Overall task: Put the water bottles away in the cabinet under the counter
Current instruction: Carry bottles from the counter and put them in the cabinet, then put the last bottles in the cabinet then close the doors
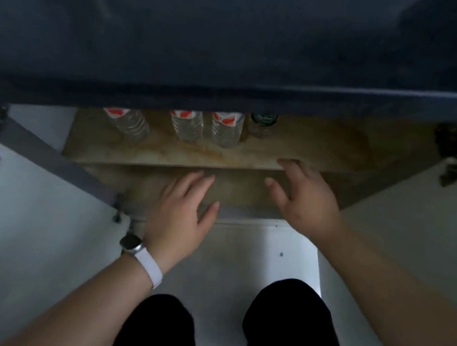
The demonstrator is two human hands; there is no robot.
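Observation:
Three clear water bottles with red and white labels stand on the upper cabinet shelf (325, 153): one at the left (129, 123), two side by side in the middle (187, 126) (225, 130). A bottle with a green label (262, 125) stands to their right. The dark counter edge (233, 86) hides all their tops. My left hand (184, 213), with a white watch on the wrist, hovers flat with straight fingers in front of the lower shelf. My right hand (305, 200) is spread and empty near the upper shelf's front edge.
Both cabinet doors stand open: the left door (14, 202) with hinges, the right door (417, 226) with a hinge near the top. The lower shelf (242, 189) lies below the upper one. My knees in dark trousers (282, 325) sit on the pale floor.

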